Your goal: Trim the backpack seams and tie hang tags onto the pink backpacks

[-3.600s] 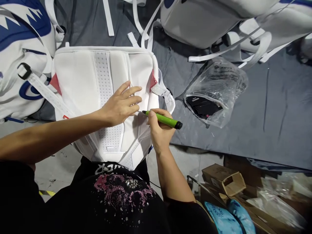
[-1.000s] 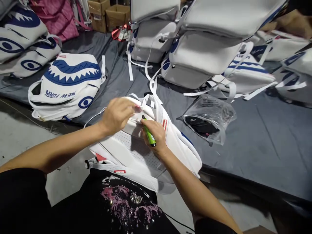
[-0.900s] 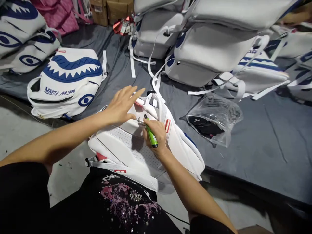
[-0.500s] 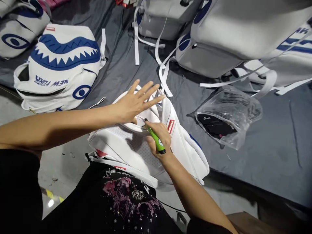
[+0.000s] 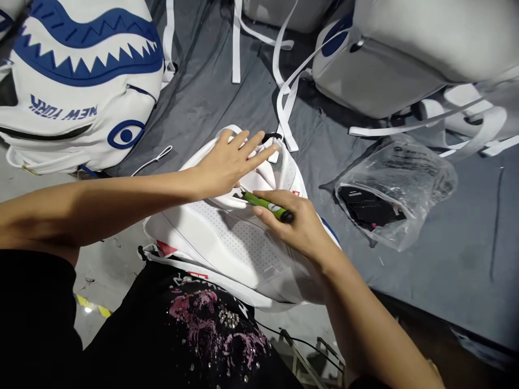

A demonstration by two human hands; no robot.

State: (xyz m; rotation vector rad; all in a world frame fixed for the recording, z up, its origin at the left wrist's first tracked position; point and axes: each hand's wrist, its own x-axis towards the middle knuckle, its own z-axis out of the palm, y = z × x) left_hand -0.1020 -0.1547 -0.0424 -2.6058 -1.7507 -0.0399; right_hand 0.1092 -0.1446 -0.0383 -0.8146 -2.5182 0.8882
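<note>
A white backpack (image 5: 243,254) with a dotted back panel lies in front of me, against my body and over the table's edge. My left hand (image 5: 227,162) rests on its upper part, fingers spread and flat, thumb tip near the strap. In my right hand (image 5: 298,216) is a slim green tool with black ends (image 5: 267,204), gripped between thumb and fingers. Its tip points left at the white padded fabric beside my left thumb. I cannot make out what kind of tool it is, and the tip is partly lost against the fabric.
To the left lies a white backpack with a blue toothed mouth (image 5: 93,59). Grey-white backpacks (image 5: 381,75) with trailing white straps (image 5: 287,116) stand at the back right. A clear plastic bag (image 5: 421,183) holding black items sits on the grey cloth (image 5: 441,281).
My right hand has moved right and turned, so the green tool lies flatter, its tip still near my left thumb. My left hand stays spread on the backpack. The view has shifted closer.
</note>
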